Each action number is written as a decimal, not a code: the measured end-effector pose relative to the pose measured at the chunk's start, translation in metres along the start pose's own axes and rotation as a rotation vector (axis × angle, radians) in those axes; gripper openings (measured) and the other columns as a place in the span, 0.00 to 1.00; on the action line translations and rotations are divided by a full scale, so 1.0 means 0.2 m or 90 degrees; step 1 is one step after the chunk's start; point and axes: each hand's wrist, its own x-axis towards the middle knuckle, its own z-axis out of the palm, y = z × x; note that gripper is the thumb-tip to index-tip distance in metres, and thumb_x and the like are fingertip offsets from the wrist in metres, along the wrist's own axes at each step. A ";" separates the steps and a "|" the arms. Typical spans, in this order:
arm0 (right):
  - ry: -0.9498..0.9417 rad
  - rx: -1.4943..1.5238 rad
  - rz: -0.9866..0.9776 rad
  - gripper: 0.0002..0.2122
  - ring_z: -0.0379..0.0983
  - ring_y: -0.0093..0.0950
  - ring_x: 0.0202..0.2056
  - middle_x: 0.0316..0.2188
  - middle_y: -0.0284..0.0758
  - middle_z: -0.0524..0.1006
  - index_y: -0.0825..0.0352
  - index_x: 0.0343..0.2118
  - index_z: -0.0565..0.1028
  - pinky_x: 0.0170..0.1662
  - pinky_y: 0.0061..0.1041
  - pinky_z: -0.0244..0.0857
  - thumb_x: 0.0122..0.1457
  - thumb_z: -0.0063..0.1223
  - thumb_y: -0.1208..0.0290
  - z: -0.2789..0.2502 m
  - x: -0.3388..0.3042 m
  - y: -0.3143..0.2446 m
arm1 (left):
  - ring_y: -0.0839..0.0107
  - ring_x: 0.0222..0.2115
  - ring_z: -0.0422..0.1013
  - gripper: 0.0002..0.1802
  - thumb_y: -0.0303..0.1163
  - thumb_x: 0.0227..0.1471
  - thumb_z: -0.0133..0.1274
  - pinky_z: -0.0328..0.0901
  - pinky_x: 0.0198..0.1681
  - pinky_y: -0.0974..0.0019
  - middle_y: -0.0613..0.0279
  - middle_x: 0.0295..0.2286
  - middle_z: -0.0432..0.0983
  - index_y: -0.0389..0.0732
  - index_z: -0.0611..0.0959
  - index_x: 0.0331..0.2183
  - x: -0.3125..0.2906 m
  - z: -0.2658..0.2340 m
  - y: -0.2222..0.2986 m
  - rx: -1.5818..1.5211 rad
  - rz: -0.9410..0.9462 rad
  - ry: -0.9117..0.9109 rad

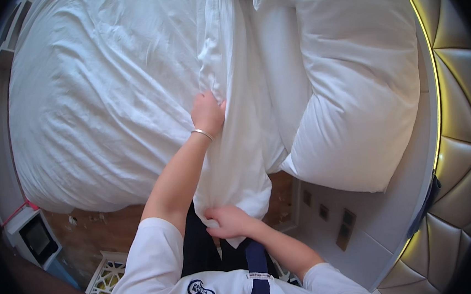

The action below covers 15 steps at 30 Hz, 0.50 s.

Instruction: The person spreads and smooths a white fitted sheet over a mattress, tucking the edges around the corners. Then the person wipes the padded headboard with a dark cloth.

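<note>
Left of the pillow [358, 93], left hand [208, 113] and right hand [231, 221] gripping, I'm seemingly straightening the duvet [121, 106], likely needing even tension next.

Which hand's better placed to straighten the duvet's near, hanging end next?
Probably your right hand: it grips the white duvet right at that end, while your left hand holds it farther up.

Behind the gripping left hand [208, 113] sits a silver bangle [203, 133]; farther back are black trousers [198, 252] and a white short-sleeved shirt [230, 285] with navy emblem [197, 286] and strap [256, 259].
</note>
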 end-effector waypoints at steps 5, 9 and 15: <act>-0.059 -0.001 0.080 0.17 0.73 0.45 0.30 0.26 0.45 0.75 0.67 0.36 0.72 0.35 0.39 0.67 0.49 0.58 0.58 0.03 0.11 0.03 | 0.49 0.32 0.71 0.11 0.32 0.51 0.44 0.66 0.37 0.54 0.48 0.30 0.76 0.35 0.77 0.29 0.18 0.05 -0.12 -0.173 -0.055 -0.046; 0.357 0.168 0.193 0.23 0.71 0.39 0.36 0.36 0.44 0.72 0.68 0.44 0.69 0.40 0.35 0.67 0.47 0.63 0.63 0.04 0.36 0.03 | 0.56 0.28 0.72 0.12 0.34 0.53 0.45 0.66 0.35 0.58 0.50 0.26 0.76 0.34 0.76 0.34 0.28 0.01 -0.28 -0.528 -0.124 -0.031; 0.813 -0.084 0.184 0.29 0.68 0.42 0.42 0.41 0.45 0.70 0.69 0.49 0.65 0.44 0.35 0.66 0.45 0.65 0.68 -0.42 0.98 -0.13 | 0.68 0.25 0.69 0.17 0.40 0.59 0.48 0.65 0.33 0.65 0.55 0.24 0.74 0.34 0.75 0.39 0.34 -0.28 -0.36 -0.514 0.028 -0.177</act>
